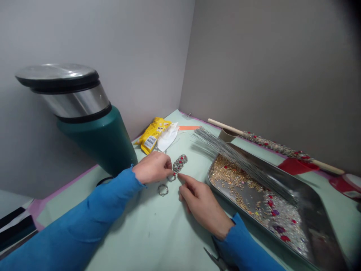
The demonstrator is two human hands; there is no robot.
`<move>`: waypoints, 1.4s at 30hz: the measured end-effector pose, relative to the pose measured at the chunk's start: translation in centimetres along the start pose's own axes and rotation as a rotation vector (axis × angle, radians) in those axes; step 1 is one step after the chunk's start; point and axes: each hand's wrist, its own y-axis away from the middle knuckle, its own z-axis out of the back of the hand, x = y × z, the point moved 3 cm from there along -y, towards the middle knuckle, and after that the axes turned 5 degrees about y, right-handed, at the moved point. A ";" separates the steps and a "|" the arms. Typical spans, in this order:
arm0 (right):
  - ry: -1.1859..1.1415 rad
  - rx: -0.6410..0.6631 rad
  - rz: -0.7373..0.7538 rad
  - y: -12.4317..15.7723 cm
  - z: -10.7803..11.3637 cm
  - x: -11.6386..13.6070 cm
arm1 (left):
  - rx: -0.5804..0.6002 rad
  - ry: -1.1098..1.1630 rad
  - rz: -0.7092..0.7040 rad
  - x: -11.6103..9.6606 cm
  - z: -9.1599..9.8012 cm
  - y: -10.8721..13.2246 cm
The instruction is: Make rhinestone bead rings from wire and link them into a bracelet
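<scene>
My left hand (153,167) rests on the pale green table, fingers curled, pinching the near end of a beaded silver and red strip (179,163) lying flat. My right hand (199,201) lies next to it, index finger stretched out and touching that same end of the strip, other fingers curled loosely. A small beaded ring (163,190) sits on the table just in front of my left hand, between both hands. Both arms wear blue sleeves.
A metal tray (307,203) at the right holds gold beads, clear and red stones, and a bundle of thin wires (239,158). A green flask with steel lid (84,116) stands left. A yellow packet (152,135), white paper, tape roll and bead-covered stick (276,146) lie behind.
</scene>
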 end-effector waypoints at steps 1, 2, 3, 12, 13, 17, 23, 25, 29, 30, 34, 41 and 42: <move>0.003 -0.002 -0.006 0.0 0.0 0.0 | 0.005 -0.013 -0.007 0.0 -0.1 0.0; 0.009 -0.004 -0.007 0.0 0.0 0.0 | 0.012 -0.028 -0.013 0.0 -0.2 0.0; 0.016 -0.004 -0.001 -0.1 0.1 0.1 | 0.017 -0.044 -0.018 0.0 -0.3 0.0; -0.018 -0.016 0.012 0.1 0.0 0.1 | -0.066 0.007 -0.049 -0.3 0.0 0.1; -0.029 -0.025 0.013 0.1 0.0 0.1 | -0.085 0.025 -0.053 -0.3 0.1 0.1; -0.073 -0.036 -0.011 0.0 0.0 -0.1 | -0.112 0.046 -0.051 -0.1 -0.3 0.0; -0.082 -0.013 -0.002 -0.1 0.0 -0.1 | -0.124 0.061 -0.023 -0.1 -0.7 -0.1; -0.071 -0.003 0.006 -0.2 0.0 -0.1 | -0.111 0.081 -0.009 -0.1 -0.7 0.0; -0.048 0.006 0.024 -0.2 0.1 0.0 | -0.069 0.118 0.003 -0.1 -0.7 0.0; -0.051 0.005 0.029 -0.3 0.1 0.0 | -0.063 0.122 0.004 -0.1 -0.7 0.0; -0.079 0.017 0.035 -0.3 0.0 -0.1 | -0.055 0.124 0.010 -0.2 -0.7 0.0; -0.075 -0.018 -0.015 -0.1 0.1 0.0 | -0.041 0.122 0.026 -0.1 -0.6 0.0; -0.063 -0.024 -0.019 0.0 0.1 0.0 | -0.034 0.123 0.022 0.0 -0.6 0.0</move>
